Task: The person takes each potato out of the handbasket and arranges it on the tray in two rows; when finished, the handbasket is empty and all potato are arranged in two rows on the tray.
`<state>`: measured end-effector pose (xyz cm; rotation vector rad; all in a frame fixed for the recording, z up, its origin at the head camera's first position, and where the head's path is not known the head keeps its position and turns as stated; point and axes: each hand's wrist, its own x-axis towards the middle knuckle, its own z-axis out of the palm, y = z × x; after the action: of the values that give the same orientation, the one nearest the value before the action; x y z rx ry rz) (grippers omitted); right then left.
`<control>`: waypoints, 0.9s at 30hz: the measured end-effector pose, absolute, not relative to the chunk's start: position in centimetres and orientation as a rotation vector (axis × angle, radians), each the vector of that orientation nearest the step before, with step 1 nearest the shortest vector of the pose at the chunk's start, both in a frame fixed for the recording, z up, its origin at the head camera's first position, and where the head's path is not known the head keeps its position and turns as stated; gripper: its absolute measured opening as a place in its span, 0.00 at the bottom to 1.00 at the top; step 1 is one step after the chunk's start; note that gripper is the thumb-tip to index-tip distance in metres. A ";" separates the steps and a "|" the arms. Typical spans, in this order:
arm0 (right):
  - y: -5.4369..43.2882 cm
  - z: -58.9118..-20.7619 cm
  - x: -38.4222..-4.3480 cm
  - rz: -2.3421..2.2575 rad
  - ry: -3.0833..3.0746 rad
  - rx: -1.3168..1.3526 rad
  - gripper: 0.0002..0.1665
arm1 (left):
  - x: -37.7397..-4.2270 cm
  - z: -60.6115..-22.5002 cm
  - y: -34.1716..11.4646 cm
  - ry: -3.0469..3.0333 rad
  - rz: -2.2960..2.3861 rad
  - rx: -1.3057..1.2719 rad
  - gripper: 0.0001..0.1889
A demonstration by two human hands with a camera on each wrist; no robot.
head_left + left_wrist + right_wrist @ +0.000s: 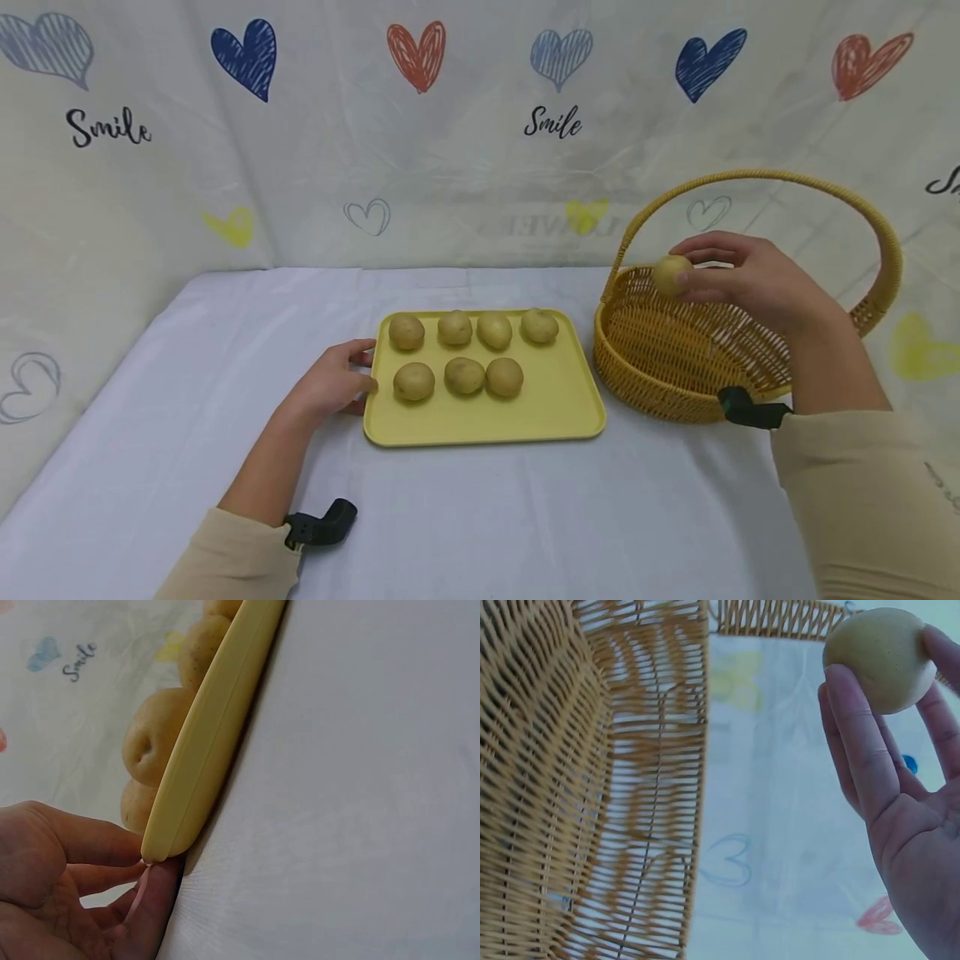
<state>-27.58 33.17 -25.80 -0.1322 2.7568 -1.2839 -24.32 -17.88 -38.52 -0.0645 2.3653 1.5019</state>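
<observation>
My right hand point(738, 271) pinches a potato point(670, 275) between thumb and fingertips, above the wicker basket point(652, 396). In the right wrist view the potato point(881, 660) is held beside the basket's woven wall point(656, 787). My left hand point(337, 379) grips the left edge of a yellow tray point(555, 417). The left wrist view shows fingers point(97, 836) against the tray's rim point(202, 765), with one finger low at its underside. Several potatoes point(465, 376) lie on the tray in two rows, the back row reaching farther right than the front one.
The basket's tall arched handle point(765, 175) rises over the right hand. A white cloth point(465, 517) covers the table. Behind it hangs a pale curtain point(465, 150) printed with hearts and the word Smile. A black wrist camera point(322, 525) sits at the left sleeve.
</observation>
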 end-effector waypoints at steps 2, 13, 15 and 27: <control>32.9 -25.7 -27.4 -1.314 2.750 -0.156 0.32 | -24.3 -38.5 -17.9 2.363 1.506 -0.060 0.42; 29.7 -27.0 -26.3 -1.283 2.794 -0.249 0.28 | -24.0 -38.4 -18.4 2.385 1.470 -0.094 0.42; 29.1 -27.3 -26.0 -1.283 2.790 -0.267 0.27 | -24.0 -38.5 -18.4 2.386 1.466 -0.092 0.42; 26.3 -28.6 -24.5 -1.251 2.791 -0.520 0.21 | -24.1 -38.5 -17.8 2.374 1.500 -0.064 0.42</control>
<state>-24.53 26.30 -28.56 -0.5200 2.7906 -1.2506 -24.10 -17.85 -38.55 -0.0640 2.3742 1.5002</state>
